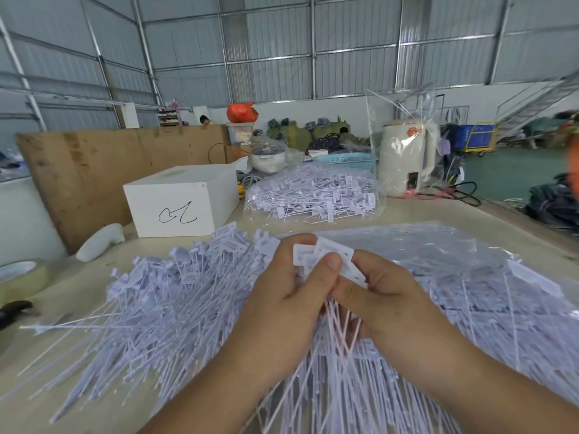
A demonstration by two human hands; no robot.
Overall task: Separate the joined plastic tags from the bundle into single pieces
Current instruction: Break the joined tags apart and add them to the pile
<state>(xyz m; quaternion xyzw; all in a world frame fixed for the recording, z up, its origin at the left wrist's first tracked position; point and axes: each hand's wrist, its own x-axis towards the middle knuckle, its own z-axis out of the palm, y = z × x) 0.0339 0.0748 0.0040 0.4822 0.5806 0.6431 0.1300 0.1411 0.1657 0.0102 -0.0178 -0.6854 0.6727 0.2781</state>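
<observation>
Pinching a small bundle (pixel 326 261) of joined tags, the left hand (pixel 282 296) and right hand (pixel 385 292) meet above the loose pile (pixel 175 296); curled fingers hide the joints, and the stems blur below the pile's near edge.

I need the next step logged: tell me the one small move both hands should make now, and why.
Probably pull the two hands apart to snap one tag off. The left hand and right hand both pinch the flat heads of a small joined bundle of tags, thumbs pressed close together, stems hanging below the grip. The heads look still attached, and the loose pile lies to the left.
</observation>
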